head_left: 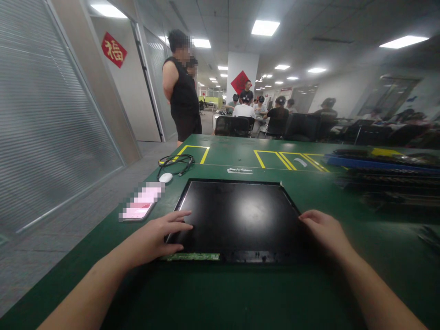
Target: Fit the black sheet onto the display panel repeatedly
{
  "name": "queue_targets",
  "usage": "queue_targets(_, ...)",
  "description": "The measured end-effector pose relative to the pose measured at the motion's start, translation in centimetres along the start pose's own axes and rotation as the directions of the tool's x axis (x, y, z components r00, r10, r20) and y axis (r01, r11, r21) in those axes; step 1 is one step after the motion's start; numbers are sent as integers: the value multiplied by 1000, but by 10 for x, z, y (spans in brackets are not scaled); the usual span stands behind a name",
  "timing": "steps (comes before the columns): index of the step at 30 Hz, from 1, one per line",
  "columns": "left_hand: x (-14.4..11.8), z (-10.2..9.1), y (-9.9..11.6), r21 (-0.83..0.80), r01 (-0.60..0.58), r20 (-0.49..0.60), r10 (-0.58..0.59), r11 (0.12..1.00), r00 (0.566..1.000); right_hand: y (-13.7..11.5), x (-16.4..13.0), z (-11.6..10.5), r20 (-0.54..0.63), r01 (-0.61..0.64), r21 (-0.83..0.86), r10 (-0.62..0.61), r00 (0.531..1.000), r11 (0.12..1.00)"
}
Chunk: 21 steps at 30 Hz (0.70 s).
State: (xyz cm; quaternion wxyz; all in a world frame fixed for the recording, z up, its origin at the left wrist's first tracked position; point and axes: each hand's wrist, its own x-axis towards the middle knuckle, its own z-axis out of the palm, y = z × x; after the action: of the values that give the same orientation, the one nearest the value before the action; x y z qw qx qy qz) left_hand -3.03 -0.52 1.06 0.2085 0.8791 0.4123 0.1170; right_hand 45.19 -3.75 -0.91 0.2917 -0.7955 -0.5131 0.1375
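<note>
Black display panel (237, 217) lies flat on the green surface (240, 293), near edge, roughly centered in front of the person. Glossy face up, ceiling light reflected in it. Green circuit strip (190, 257) runs along the panel's near-left edge.

Left hand (160, 236) rests on the panel's near-left corner, fingers (178, 215) spread apart and flat on the glass, thumb down by the circuit strip. Not gripping anything.

Right hand (325, 231) sits palm-down at the panel's right edge, fingers loosely together, tips touching the frame. Cannot tell if it curls under the edge.

Left of the panel: a phone (140, 206), blurred out, just beside it. Farther left-back: a white mouse (165, 177) and a coiled black cable (176, 161). Yellow tape boxes (288, 160) marked on the far part of the surface. Stacked dark trays (385, 174) at far right.

Person in black (182, 91) stands past the far-left corner; others seated well behind.
</note>
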Motion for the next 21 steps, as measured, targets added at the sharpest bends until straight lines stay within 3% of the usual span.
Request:
queue_targets(6, 0, -1, 0, 10, -16, -12, 16, 1000, 1000, 1, 1, 1, -8, 4, 8, -4, 1000, 1000)
queue_targets(10, 2, 0, 2, 38, 60, -29, -59, 998, 998, 0, 0, 0, -10, 6, 9, -6, 1000, 1000)
queue_targets(16, 10, 10, -1, 210, 242, -248, -188, 947, 950, -2, -1, 0, -6, -4, 14, 4, 1000, 1000)
queue_targets(21, 13, 15, -14, 261, 325, -324, -234, 909, 917, -2, -1, 0, -23, -3, 16, 3, 1000, 1000)
